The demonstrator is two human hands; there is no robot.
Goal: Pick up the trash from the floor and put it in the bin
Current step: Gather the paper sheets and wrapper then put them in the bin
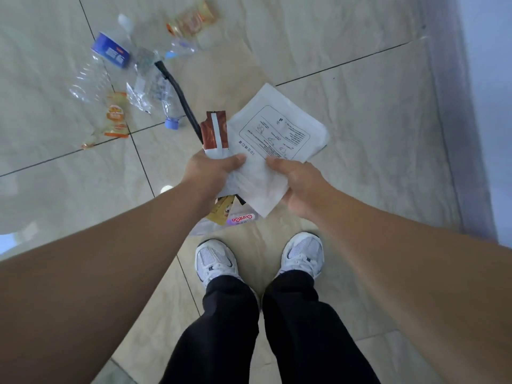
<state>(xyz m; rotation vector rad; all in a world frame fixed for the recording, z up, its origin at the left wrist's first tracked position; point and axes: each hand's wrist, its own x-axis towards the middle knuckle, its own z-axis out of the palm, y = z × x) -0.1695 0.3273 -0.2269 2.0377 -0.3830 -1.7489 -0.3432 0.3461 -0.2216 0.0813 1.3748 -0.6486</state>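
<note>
Both hands meet in the middle of the view, above the tiled floor. My left hand (pixel 212 169) grips a bundle of wrappers: a brown-and-white one (pixel 214 131) sticks up, and a yellow one and a clear one with red lettering (pixel 235 217) hang below. My right hand (pixel 297 184) pinches a white printed packet (pixel 273 134) that also touches my left fingers. More trash lies on the floor at the upper left: crushed clear bottles (pixel 149 87), a blue-labelled bottle (pixel 110 51), an orange wrapper (pixel 117 115) and a golden wrapper (pixel 191 19). No bin is in view.
A black strap (pixel 180 98) runs across the floor from the bottles toward my left hand. My two white shoes (pixel 216 261) stand just below the hands. A wall base (pixel 454 120) runs along the right side. A small white object (pixel 166 189) lies by my left forearm.
</note>
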